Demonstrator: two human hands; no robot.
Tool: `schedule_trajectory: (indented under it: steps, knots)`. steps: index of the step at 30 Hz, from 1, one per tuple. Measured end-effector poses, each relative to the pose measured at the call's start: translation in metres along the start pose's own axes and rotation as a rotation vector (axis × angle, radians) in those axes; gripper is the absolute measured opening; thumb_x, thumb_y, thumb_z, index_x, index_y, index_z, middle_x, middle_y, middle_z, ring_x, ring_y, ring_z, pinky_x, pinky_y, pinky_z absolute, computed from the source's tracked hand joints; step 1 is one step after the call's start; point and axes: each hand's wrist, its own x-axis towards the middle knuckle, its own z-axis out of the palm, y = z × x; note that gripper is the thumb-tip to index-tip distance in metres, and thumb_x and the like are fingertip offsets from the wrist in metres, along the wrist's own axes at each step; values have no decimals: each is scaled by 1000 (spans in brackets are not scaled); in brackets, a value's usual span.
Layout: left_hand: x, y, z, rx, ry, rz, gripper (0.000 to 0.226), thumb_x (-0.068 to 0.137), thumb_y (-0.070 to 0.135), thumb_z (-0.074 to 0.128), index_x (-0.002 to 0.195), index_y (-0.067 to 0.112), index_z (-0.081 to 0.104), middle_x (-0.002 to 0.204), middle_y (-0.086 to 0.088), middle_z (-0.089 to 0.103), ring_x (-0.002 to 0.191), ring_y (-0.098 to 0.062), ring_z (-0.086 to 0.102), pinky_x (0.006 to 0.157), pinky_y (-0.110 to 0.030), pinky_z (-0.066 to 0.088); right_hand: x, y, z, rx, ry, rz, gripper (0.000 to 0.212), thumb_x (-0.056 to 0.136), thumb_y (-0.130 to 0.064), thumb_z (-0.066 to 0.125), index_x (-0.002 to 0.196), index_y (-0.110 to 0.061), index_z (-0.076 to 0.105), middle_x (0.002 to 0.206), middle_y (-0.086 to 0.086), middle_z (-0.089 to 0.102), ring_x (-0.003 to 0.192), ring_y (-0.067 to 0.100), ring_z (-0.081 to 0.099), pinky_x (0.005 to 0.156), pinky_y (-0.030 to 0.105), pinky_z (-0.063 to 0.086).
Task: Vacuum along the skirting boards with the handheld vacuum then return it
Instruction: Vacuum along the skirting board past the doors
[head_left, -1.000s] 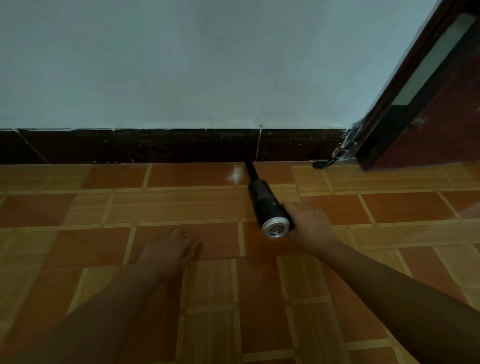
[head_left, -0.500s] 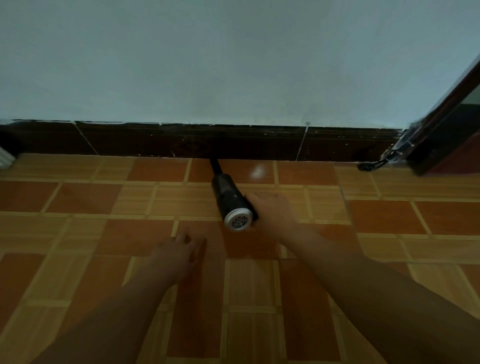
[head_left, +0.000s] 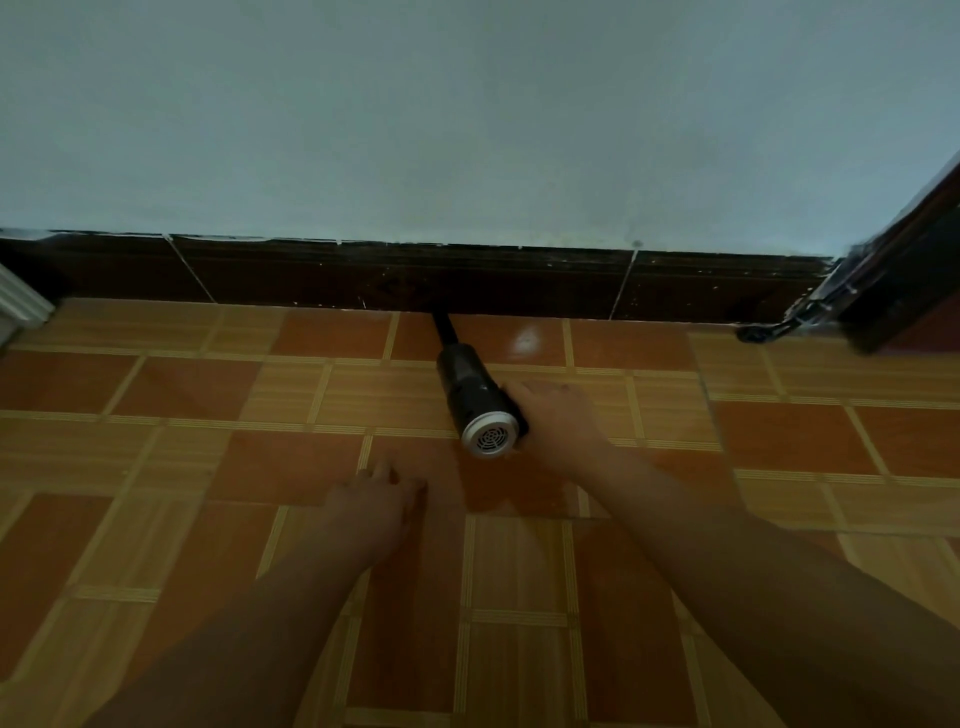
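The right hand (head_left: 558, 423) grips the handheld vacuum (head_left: 475, 397) at frame centre, the left hand (head_left: 376, 501) rests open on the floor (head_left: 156, 415); keep the nozzle against the skirting board (head_left: 363, 280), gliding slowly sideways.

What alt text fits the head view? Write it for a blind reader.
A right hand holds a black handheld vacuum, its nozzle at the dark skirting board under a pale wall. The left hand rests flat on the tiled floor.
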Motion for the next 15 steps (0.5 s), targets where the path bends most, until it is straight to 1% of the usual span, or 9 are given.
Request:
schedule_trajectory:
  steps: [2,6,10,13,15]
  knots:
    - [0,2,0,0,-14,-5,54,96,33,41,146,34,21,151,-8,22,130,-26,38,102,-39,38,-6,7,-2,4,-3,13,37,83,-26,64,116,-21,49,106,-3,63,96,16,60,91,34,40]
    - [-1,5,-1,26,-21,-13,56,96,32,44,147,33,20,150,-7,23,132,-25,36,103,-40,36,-22,24,-10,7,-15,48,38,82,-25,65,117,-23,49,108,-5,61,101,14,57,94,33,38]
    - [-2,7,1,15,-24,-24,59,94,33,47,147,32,20,150,-6,22,134,-25,34,104,-41,36,-40,43,-19,9,-11,85,42,80,-24,67,118,-22,49,107,-3,62,100,16,58,92,34,43]
    - [-3,8,2,13,-18,-28,59,94,32,48,146,32,21,147,-5,25,132,-24,36,103,-40,37,-53,58,-25,-11,3,114,40,79,-23,67,116,-20,50,108,0,63,99,18,58,90,35,42]
    - [-2,9,2,19,-31,-35,62,93,32,49,147,32,19,150,-6,22,135,-24,33,104,-41,35,-60,67,-27,-32,7,127,41,79,-24,67,116,-21,50,108,-1,62,99,18,58,89,35,42]
